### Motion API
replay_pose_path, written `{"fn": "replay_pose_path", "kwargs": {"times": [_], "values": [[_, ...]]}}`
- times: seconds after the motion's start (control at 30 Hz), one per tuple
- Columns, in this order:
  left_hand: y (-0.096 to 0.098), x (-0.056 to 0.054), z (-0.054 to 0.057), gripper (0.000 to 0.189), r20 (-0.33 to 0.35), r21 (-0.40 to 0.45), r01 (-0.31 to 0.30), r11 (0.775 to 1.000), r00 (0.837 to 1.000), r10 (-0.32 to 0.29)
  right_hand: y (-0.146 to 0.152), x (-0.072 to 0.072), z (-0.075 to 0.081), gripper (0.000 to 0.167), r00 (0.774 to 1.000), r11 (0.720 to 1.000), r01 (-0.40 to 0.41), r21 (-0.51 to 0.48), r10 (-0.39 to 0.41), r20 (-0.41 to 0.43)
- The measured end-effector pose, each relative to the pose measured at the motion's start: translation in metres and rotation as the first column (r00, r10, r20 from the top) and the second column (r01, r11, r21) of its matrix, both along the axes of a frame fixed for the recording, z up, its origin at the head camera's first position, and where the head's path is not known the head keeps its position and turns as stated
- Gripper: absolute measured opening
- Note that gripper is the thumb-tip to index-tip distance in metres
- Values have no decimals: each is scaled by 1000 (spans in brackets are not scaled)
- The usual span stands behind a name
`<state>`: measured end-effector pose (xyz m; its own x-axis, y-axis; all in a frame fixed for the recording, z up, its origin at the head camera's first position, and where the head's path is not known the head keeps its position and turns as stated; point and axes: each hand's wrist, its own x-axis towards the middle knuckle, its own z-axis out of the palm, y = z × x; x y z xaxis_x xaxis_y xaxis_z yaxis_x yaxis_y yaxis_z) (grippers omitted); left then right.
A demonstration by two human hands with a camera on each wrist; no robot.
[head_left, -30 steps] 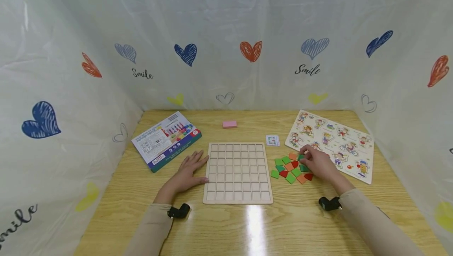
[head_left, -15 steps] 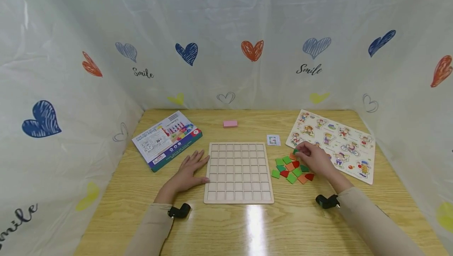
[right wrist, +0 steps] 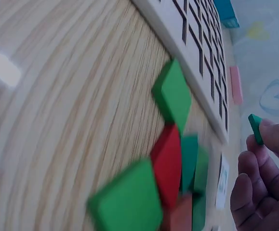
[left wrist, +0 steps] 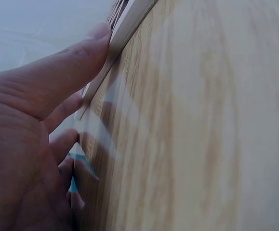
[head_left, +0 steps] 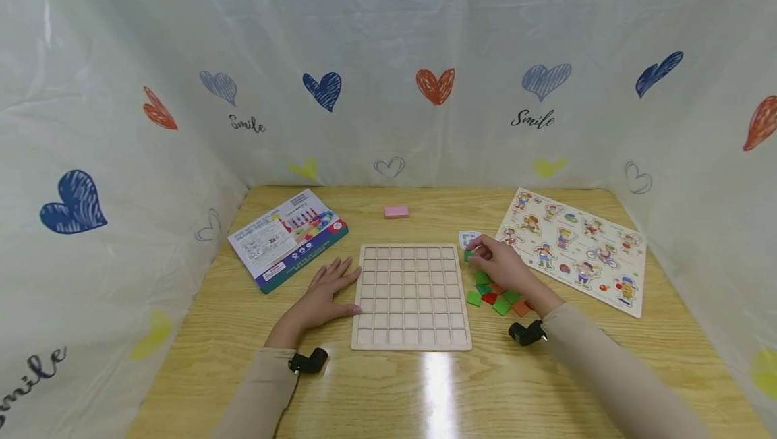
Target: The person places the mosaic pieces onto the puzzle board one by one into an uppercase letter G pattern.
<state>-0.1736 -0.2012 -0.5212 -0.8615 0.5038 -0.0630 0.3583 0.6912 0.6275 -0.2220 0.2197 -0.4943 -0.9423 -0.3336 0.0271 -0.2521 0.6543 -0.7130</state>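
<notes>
A wooden grid board with square cells lies mid-table. My left hand rests flat at its left side with fingers spread; in the left wrist view the thumb touches the board's edge. Between thumb and fingertips my right hand pinches a green tile, raised near the board's upper right corner. Just beyond it is a small printed card, partly hidden by that hand. Below the hand lies a loose pile of green, red and orange tiles, with a light green tile nearest the board.
A cardboard box lies tilted at the back left. At the back centre sits a pink block. A picture puzzle board with cartoon figures lies at the right. A white curtain with hearts surrounds the table.
My right hand has lifted a green tile from the pile and carried it left, toward the board and card. The left hand has stayed in place.
</notes>
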Motion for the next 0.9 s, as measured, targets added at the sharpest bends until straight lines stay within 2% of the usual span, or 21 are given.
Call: {"fn": "replay_pose_path", "kwargs": {"times": [0.13, 0.53, 0.9], "values": [[1, -2, -1, 85, -1, 0, 5, 1000, 1000, -5, -23, -5, -2, 15, 998, 998, -58, -21, 58, 12], [1, -2, 0, 85, 9, 11, -8, 1000, 1000, 8, -81, -24, -10, 11, 984, 986, -153, -59, 158, 85], [2, -1, -1, 85, 4, 1, -18, 1000, 1000, 18, -132, -30, -12, 12, 964, 964, -265, -36, 266, 32]]}}
